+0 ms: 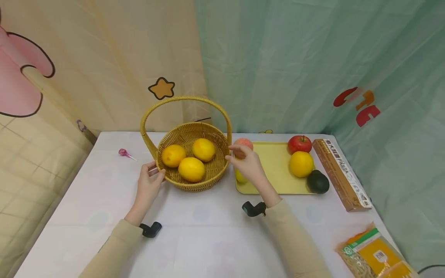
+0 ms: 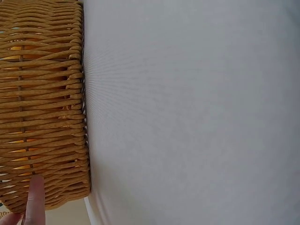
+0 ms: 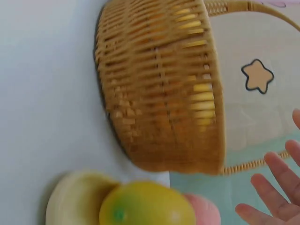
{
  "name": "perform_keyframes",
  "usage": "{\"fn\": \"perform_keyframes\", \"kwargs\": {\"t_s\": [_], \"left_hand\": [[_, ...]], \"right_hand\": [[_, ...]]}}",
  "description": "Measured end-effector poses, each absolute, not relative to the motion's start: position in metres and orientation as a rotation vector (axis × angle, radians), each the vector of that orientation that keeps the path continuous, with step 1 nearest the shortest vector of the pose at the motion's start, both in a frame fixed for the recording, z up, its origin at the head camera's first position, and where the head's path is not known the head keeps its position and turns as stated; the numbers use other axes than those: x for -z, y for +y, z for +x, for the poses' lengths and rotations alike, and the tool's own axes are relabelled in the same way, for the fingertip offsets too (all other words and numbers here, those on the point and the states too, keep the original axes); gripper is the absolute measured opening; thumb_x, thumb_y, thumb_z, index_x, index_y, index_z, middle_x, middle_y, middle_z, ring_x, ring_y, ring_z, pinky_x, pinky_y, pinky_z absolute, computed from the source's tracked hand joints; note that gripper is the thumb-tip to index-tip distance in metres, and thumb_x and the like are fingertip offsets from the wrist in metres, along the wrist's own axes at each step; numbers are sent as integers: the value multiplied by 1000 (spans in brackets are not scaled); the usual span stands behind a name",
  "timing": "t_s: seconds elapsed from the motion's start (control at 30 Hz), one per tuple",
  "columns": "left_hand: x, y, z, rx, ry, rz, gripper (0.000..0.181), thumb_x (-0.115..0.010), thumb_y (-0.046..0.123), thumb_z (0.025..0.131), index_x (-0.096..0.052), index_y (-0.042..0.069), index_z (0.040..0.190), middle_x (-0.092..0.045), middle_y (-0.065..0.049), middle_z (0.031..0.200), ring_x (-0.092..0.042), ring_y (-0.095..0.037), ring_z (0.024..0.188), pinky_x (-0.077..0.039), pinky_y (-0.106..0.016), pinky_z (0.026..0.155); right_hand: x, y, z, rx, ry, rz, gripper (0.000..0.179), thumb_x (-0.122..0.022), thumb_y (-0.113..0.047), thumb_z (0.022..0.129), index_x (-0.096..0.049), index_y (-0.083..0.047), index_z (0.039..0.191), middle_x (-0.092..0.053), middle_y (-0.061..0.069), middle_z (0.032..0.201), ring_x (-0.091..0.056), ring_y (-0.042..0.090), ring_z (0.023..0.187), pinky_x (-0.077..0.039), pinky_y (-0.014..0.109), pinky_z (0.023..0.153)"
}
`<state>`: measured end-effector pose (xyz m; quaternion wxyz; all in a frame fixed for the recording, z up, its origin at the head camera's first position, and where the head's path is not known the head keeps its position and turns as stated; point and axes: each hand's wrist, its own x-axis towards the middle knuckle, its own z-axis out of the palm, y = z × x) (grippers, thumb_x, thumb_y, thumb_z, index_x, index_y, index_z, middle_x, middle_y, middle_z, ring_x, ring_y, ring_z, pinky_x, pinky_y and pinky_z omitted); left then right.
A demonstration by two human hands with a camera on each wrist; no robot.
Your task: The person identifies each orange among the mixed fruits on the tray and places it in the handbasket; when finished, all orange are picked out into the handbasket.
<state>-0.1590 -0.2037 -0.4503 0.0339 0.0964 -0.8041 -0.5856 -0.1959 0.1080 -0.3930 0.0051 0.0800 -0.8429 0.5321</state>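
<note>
A round wicker basket [image 1: 217, 178] with a tall arched handle [image 1: 187, 98] stands on the table, with lemons [image 1: 191, 169] inside. My left hand [image 1: 148, 185] holds its left rim, the thumb over the edge; in the left wrist view a finger [image 2: 35, 199] lies against the woven side. Beside the right rim is my right hand [image 1: 251, 164], its fingers [image 3: 276, 197] loosely spread in the right wrist view and gripping nothing. Partly hidden behind that hand, a yellow-green fruit [image 3: 147, 206] and a pink fruit [image 1: 244, 143] sit at the tray's left end.
The yellow tray [image 1: 272, 166] also carries a red fruit [image 1: 299, 144], a yellow fruit [image 1: 301, 164] and a dark green avocado [image 1: 318, 182]. Right of it lies a pasta box [image 1: 342, 175], with a food packet [image 1: 377, 255] nearer. A lollipop [image 1: 125, 153] lies left. Curtains [image 1: 264, 69] hang behind.
</note>
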Motion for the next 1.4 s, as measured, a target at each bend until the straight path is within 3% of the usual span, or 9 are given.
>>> {"fn": "perform_keyframes", "kwargs": {"t_s": [0.2,0.4,0.67,1.0,1.4], "left_hand": [[451,-205,-157,1807,-2479,310,54,-52,12,100,-27,-4,145,-39,-25,145,-48,-34,128,-58,-16,85],[448,-205,-157,1820,-2475,280,54,-52,14,101,-26,-3,146,-38,-24,146,-48,-33,128,-58,-27,92],[447,-205,-160,1794,-2509,290,55,-52,15,101,-26,-3,146,-38,-25,146,-48,-34,129,-58,-30,93],[447,-206,-160,1796,-2509,289,54,-52,14,101,-27,-3,145,-38,-24,146,-48,-34,129,-57,-31,93],[448,-206,-161,1772,-2515,286,54,-53,13,100,-27,-4,144,-39,-25,145,-48,-35,128,-58,-22,88]], "right_hand": [[395,149,-184,-1586,-2607,194,38,-71,-22,91,-63,-6,125,-65,12,128,-55,29,125,-44,48,113],[396,195,-174,-1494,-2590,72,40,-70,-25,92,-62,-3,125,-64,16,128,-54,32,125,-42,49,114],[392,247,-162,-1348,-2608,-145,46,-69,-35,93,-61,-5,127,-61,16,131,-53,34,127,-43,50,113],[384,280,-155,-1304,-2579,-325,51,-66,-36,94,-58,-2,131,-58,17,135,-50,32,129,-41,51,114],[390,299,-162,-1304,-2616,-424,61,-64,-43,94,-51,-2,139,-53,18,142,-45,34,134,-37,52,117]]}}
